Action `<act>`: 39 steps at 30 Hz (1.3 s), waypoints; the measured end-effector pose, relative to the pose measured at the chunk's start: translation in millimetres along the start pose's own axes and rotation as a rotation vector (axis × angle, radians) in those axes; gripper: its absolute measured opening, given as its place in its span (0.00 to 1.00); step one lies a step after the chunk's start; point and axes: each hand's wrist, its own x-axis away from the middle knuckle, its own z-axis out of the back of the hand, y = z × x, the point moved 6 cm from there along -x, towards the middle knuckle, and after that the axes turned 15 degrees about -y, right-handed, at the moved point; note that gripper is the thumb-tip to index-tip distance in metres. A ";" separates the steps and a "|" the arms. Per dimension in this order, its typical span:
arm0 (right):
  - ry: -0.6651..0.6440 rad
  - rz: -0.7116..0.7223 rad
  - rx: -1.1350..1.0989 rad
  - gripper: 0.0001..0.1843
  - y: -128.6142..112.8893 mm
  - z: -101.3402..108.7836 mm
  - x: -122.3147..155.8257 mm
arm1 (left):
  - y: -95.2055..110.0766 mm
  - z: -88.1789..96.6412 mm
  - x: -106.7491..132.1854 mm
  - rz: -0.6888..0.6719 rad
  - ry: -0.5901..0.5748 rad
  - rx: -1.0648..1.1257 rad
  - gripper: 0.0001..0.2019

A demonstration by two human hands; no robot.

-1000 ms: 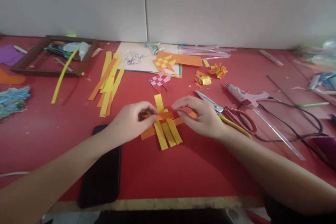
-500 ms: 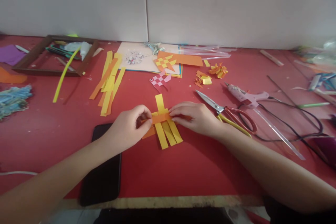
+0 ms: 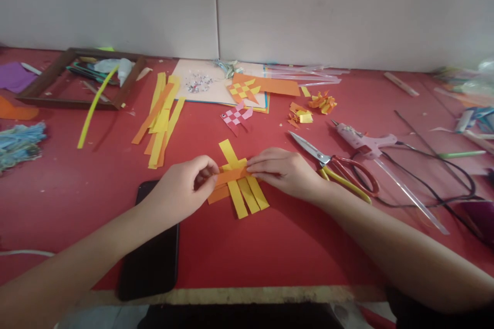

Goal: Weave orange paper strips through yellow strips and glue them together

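Between my hands lies a small weave of yellow paper strips (image 3: 248, 195) crossed by an orange paper strip (image 3: 232, 176). One yellow strip sticks up and leans left at the far side; several others point toward me. My left hand (image 3: 191, 182) pinches the orange strip's left end between thumb and fingers. At its other end my right hand (image 3: 283, 170) has its fingertips pressed together on the strip and the weave's right edge. A second orange strip (image 3: 218, 194) shows below, partly under the weave. My fingers hide both ends of the upper orange strip.
Scissors (image 3: 328, 162) and a pink glue gun (image 3: 365, 141) with its cord lie right. A black phone (image 3: 150, 262) sits under my left forearm. Loose paper strips (image 3: 160, 123), a pink woven paper fish (image 3: 235, 116), an orange-yellow one (image 3: 244, 91) and a wooden frame (image 3: 42, 79) lie beyond.
The far yellow strip has tilted to the left. My left hand has shifted slightly left, showing more of the orange strip. My right hand has barely moved.
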 end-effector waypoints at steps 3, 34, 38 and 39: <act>-0.006 -0.005 0.001 0.11 0.4 -0.9 -0.6 | 1.3 -1.3 1.2 -0.023 -0.003 -0.043 0.06; -0.048 0.036 0.102 0.11 -2.9 -4.7 -5.1 | 0.1 -0.6 3.9 -0.092 0.011 -0.237 0.09; -0.054 0.045 0.107 0.11 -4.2 -4.4 -5.5 | 1.9 -0.3 5.0 -0.140 0.046 -0.284 0.09; -0.052 0.046 0.109 0.11 -4.3 -4.3 -5.5 | 3.1 -0.4 5.3 -0.157 0.054 -0.308 0.09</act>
